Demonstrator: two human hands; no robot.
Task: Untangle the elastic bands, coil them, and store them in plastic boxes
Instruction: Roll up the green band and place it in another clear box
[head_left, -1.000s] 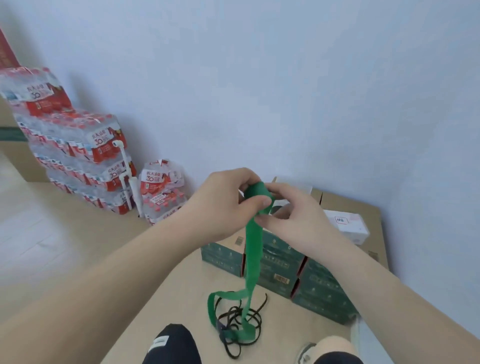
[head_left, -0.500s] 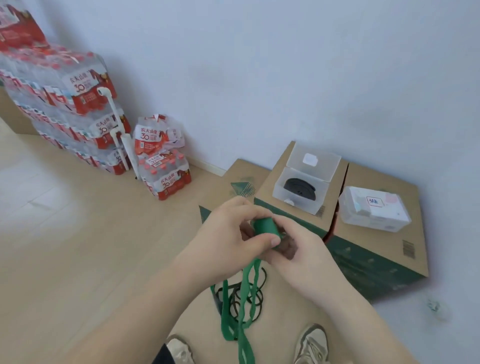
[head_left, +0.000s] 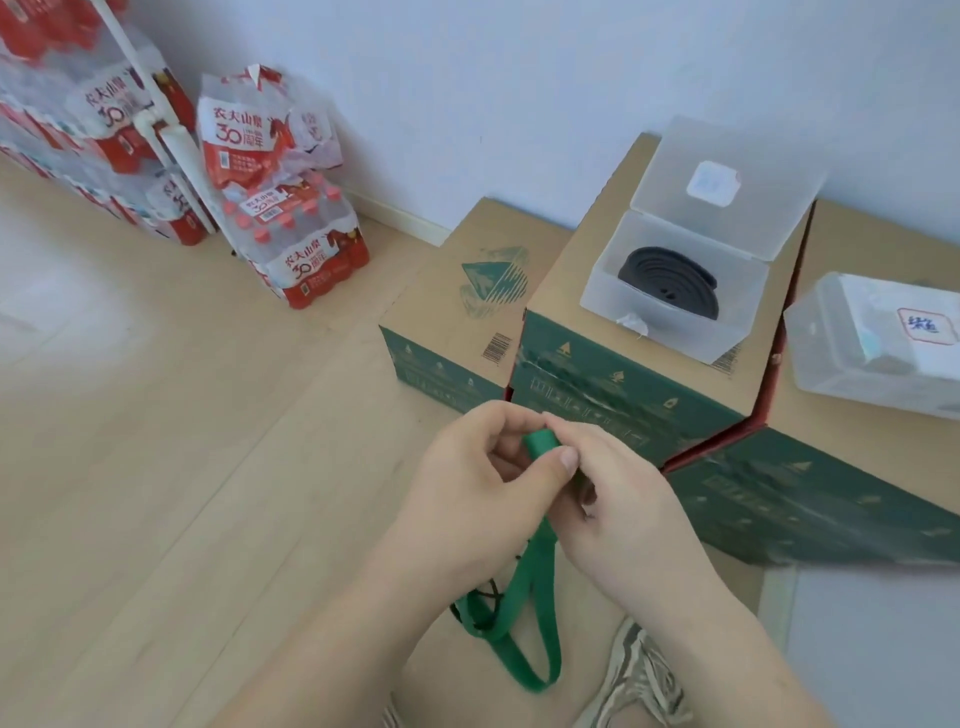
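Observation:
A small coil of green elastic band (head_left: 540, 441) sits between both hands at the centre of the view. My left hand (head_left: 483, 478) pinches it with thumb and fingers. From the other side, my right hand (head_left: 618, 493) grips the same coil. The band's loose tail (head_left: 524, 618) hangs down in a loop toward the floor, with a thin black band (head_left: 485, 603) tangled in it. An open clear plastic box (head_left: 670, 306) on a carton holds a coiled black band (head_left: 667, 280). A second, closed plastic box (head_left: 872, 348) stands to its right.
Green-and-brown cartons (head_left: 457, 306) stand in a row against the white wall. Shrink-wrapped packs of bottled water (head_left: 291, 208) are stacked at the upper left on the wooden floor (head_left: 156, 441). A shoe (head_left: 639, 680) shows at the bottom edge.
The view has tilted down and moved closer to the cartons. Both hands kept hold of the green coil, and the hanging tail looks shorter.

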